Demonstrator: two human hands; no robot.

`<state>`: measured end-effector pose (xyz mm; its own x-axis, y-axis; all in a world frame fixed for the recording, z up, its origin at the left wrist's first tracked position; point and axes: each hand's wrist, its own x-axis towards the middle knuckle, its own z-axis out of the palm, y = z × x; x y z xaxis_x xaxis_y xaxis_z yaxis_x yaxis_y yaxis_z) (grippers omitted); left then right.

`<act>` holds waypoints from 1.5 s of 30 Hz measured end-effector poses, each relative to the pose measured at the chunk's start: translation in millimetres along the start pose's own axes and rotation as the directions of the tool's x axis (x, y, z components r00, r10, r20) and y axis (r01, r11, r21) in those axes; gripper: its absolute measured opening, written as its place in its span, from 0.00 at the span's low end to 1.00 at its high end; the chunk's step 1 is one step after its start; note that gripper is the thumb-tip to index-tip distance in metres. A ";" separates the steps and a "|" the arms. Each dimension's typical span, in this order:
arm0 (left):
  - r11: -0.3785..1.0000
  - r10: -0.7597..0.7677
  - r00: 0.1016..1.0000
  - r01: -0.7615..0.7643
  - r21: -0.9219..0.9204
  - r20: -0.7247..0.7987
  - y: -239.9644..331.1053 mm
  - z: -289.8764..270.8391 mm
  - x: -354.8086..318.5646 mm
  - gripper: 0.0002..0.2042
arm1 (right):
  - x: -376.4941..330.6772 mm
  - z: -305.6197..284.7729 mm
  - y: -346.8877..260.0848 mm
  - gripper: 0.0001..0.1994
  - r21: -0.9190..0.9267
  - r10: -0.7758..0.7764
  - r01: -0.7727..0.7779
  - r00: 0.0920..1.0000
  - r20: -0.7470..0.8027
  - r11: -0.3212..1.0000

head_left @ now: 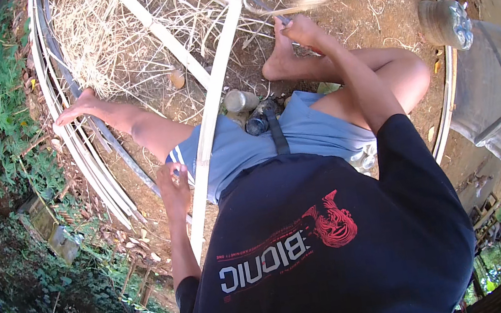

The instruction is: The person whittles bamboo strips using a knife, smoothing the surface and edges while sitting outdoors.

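Left hand (173, 180) had its fingers curled tight round the long pale strip (212, 107), which ran across the lap toward the dry straw (95, 37). Further right, the right hand (303, 28) gripped a blurred blade (281, 8) over the strip's far end, by the foot (279, 58).

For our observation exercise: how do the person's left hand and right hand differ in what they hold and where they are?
The left hand grips the long pale strip low beside the thigh; the right hand reaches out by the foot, holding a thin, motion-blurred tool. The left arm is bent close, the right stretched out. Both are bare and closed.
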<state>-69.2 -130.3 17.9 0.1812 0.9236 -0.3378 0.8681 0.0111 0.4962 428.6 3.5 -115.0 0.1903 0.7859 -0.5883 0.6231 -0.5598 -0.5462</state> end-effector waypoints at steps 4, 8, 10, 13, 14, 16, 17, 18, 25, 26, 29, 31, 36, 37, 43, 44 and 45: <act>0.885 -0.180 0.972 0.228 -0.406 0.153 36.4 20.8 54.2 0.17 | -1.8 7.2 -14.9 0.19 0.045 -0.014 0.012 0.999 0.029 0.999; 0.815 -0.073 0.870 0.333 -0.473 0.487 45.9 45.4 86.4 0.17 | -3.1 5.5 -15.3 0.20 -0.081 -0.110 0.105 0.992 -0.057 0.991; 0.817 -0.065 0.791 0.392 -0.422 0.608 35.0 52.6 95.7 0.16 | -13.5 9.8 -18.5 0.21 -0.114 -0.130 0.118 0.986 -0.108 0.987; 0.549 -0.204 0.705 0.657 -0.517 0.679 39.9 58.2 96.8 0.15 | -37.2 13.4 -39.2 0.24 -0.162 -0.115 0.089 0.982 -0.153 0.983; 0.540 -0.205 0.702 0.663 -0.519 0.682 47.2 55.2 96.3 0.14 | -43.2 13.0 -47.4 0.25 -0.171 -0.096 0.073 0.986 -0.133 0.983; 0.524 -0.205 0.693 0.674 -0.520 0.692 59.6 45.9 96.4 0.14 | -52.1 26.3 -46.6 0.23 -0.370 -0.278 0.169 0.923 -0.267 0.914; 0.535 -0.200 0.699 0.665 -0.521 0.687 59.9 45.3 96.5 0.14 | -57.7 42.3 -42.4 0.20 -0.561 -0.485 0.230 0.795 -0.363 0.796; 0.545 -0.195 0.705 0.656 -0.522 0.682 59.9 44.7 96.1 0.14 | -64.1 51.1 -33.3 0.20 -0.640 -0.572 0.272 0.755 -0.322 0.719; 0.575 -0.241 0.744 0.626 -0.526 0.623 63.6 35.7 64.0 0.14 | -82.7 -4.0 -60.2 0.29 -0.381 -0.195 0.252 0.964 0.183 0.890; 0.570 -0.235 0.760 0.613 -0.547 0.606 68.8 31.1 64.3 0.14 | -72.4 -9.6 -58.3 0.30 -0.263 -0.119 0.168 0.974 0.192 0.950; 0.617 -0.246 0.793 0.572 -0.541 0.557 72.1 23.4 67.3 0.15 | -88.2 30.0 -31.1 0.20 -0.453 -0.471 0.429 0.882 0.024 0.781; 0.608 -0.244 0.779 0.587 -0.535 0.578 78.0 11.7 66.7 0.16 | -107.9 16.4 -49.2 0.14 -0.659 -0.599 0.494 0.797 0.083 0.566; 0.581 -0.307 0.751 0.634 -0.510 0.585 63.9 -5.0 43.5 0.16 | -37.6 -23.4 -37.1 0.13 -0.553 -0.188 0.192 0.980 0.065 0.811; 0.589 -0.303 0.749 0.633 -0.502 0.589 62.1 -8.2 40.9 0.16 | -63.4 -16.8 -62.3 0.21 -0.619 -0.176 0.284 0.957 0.230 0.733; 0.527 -0.314 0.739 0.658 -0.538 0.597 67.5 -6.6 27.1 0.16 | -124.9 -2.8 -88.4 0.18 -0.623 -0.400 0.406 0.903 0.159 0.668; 0.475 -0.381 0.728 0.683 -0.554 0.570 59.9 -1.4 9.8 0.16 | -96.8 -19.3 -78.4 0.15 -0.603 -0.342 0.330 0.935 0.099 0.727; 0.546 -0.362 0.722 0.677 -0.494 0.589 57.2 -3.8 3.3 0.16 | -71.6 -38.2 -63.2 0.13 -0.580 -0.266 0.226 0.964 0.017 0.783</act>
<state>-20.7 -125.2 48.3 0.0887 0.4372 -0.8950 0.3679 0.8206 0.4373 404.6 -7.4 -15.5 0.0052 0.9018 -0.4322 0.9707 -0.1083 -0.2143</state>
